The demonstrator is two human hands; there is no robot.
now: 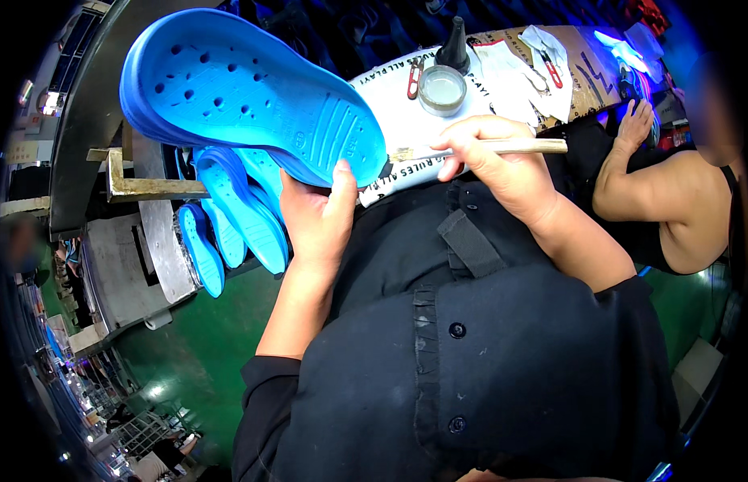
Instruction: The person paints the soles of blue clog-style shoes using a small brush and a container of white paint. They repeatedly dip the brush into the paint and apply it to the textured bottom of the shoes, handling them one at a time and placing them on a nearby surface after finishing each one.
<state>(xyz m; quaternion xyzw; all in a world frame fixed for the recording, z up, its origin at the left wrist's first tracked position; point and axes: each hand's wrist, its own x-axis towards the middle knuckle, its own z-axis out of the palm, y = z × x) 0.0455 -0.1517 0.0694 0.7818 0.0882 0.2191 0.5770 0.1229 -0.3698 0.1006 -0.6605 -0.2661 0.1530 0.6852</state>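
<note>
My left hand grips a large blue shoe sole near its narrower end, the thumb lying over the rim. Its upper face is turned to me and shows a cluster of small holes and rows of ridges. In my right hand is a wooden-handled brush, pinched between thumb and fingers. The brush tip points left, close by the sole's right edge; whether it touches I cannot tell. Beyond my right hand a round jar of pale contents stands on the white covering of the work surface.
Several more blue soles lie at the left, next to a wooden bar. Behind the jar are a black nozzle bottle and red thread snips. Another red-handled tool rests on a white cloth. A co-worker's arm is at the right.
</note>
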